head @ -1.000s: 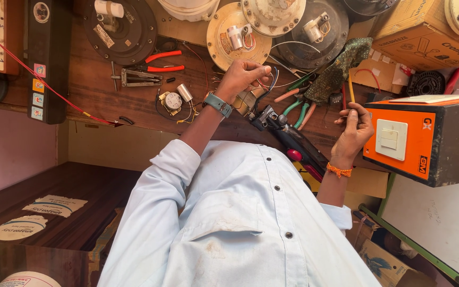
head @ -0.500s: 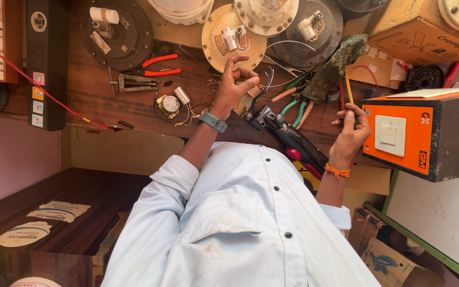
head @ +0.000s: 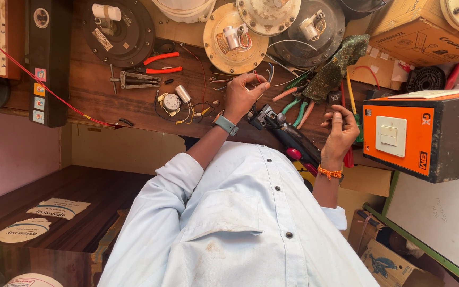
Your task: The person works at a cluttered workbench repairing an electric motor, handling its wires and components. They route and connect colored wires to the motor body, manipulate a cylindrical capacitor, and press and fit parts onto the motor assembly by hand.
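The left hand (head: 244, 95) pinches thin wires (head: 265, 79) just below the cream fan motor (head: 235, 40). The right hand (head: 340, 130), right of that motor beside the orange switch box (head: 399, 135), is closed on a small dark part (head: 336, 97).

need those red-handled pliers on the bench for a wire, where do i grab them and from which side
Grip the red-handled pliers by the two red handles, which splay open toward the cream motor housing. Come from that side: the dark jaws point toward the black motor disc and the metal puller tool lies close alongside. The pliers lie flat, so probably pinch both handles together from above.
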`<move>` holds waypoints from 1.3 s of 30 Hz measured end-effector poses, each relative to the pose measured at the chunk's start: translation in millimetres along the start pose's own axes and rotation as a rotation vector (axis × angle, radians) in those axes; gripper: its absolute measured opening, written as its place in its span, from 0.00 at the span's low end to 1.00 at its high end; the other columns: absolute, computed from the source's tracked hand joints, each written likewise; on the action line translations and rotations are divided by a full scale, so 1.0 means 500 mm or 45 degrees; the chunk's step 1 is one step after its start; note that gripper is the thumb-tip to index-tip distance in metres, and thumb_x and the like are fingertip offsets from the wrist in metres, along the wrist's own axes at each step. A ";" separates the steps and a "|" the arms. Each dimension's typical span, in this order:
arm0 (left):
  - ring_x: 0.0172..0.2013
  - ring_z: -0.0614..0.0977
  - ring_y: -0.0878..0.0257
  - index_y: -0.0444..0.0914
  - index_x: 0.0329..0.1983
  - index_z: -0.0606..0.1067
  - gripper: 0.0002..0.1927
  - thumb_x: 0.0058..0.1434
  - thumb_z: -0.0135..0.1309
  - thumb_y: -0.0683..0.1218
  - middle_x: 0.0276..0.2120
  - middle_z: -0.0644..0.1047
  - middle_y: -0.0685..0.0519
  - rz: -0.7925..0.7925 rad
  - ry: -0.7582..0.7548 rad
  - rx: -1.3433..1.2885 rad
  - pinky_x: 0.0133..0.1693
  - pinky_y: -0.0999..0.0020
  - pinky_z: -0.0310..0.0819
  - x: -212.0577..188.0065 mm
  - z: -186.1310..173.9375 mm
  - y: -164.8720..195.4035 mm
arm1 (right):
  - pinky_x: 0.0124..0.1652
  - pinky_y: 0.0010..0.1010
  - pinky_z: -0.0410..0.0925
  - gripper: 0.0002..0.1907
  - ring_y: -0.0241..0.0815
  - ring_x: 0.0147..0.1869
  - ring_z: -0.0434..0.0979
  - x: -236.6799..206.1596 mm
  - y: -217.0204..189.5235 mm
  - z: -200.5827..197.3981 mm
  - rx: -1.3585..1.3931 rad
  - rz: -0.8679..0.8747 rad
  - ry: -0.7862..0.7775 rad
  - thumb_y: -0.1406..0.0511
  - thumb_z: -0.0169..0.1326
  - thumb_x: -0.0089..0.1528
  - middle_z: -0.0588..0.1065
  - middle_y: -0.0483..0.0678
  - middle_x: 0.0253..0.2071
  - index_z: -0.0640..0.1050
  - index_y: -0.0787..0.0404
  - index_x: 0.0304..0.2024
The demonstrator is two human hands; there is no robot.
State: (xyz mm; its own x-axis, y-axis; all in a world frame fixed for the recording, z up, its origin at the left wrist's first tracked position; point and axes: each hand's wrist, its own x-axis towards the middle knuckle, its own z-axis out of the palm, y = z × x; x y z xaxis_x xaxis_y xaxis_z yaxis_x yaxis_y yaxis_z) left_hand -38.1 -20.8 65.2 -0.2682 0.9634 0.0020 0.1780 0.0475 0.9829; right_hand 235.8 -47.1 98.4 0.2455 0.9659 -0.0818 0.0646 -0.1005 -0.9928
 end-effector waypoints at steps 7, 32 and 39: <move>0.28 0.82 0.72 0.40 0.35 0.83 0.08 0.60 0.62 0.49 0.27 0.83 0.58 -0.448 0.021 -0.206 0.32 0.73 0.75 0.004 -0.001 -0.007 | 0.37 0.23 0.74 0.08 0.31 0.35 0.76 -0.003 0.004 -0.004 -0.023 0.010 0.005 0.72 0.48 0.72 0.78 0.48 0.37 0.79 0.67 0.49; 0.22 0.84 0.68 0.45 0.51 0.76 0.16 0.67 0.50 0.56 0.24 0.82 0.55 -0.831 -0.362 -1.001 0.17 0.80 0.66 0.023 -0.075 -0.042 | 0.37 0.22 0.73 0.08 0.31 0.34 0.76 0.014 -0.019 -0.005 0.010 -0.009 -0.016 0.71 0.49 0.73 0.78 0.47 0.37 0.79 0.67 0.49; 0.24 0.82 0.72 0.40 0.51 0.80 0.16 0.60 0.66 0.48 0.35 0.82 0.59 -0.687 -0.609 -0.760 0.18 0.82 0.62 0.025 -0.049 -0.020 | 0.36 0.23 0.73 0.08 0.31 0.34 0.75 0.021 -0.019 -0.007 0.019 -0.016 -0.008 0.71 0.49 0.73 0.78 0.47 0.37 0.79 0.67 0.49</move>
State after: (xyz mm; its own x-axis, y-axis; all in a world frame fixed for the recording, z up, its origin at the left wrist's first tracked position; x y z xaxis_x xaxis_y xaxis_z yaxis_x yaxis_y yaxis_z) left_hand -66.5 -15.6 59.8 0.2686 0.8629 -0.4280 -0.4080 0.5044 0.7610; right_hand 241.1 -36.8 107.1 0.2384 0.9687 -0.0698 0.0530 -0.0847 -0.9950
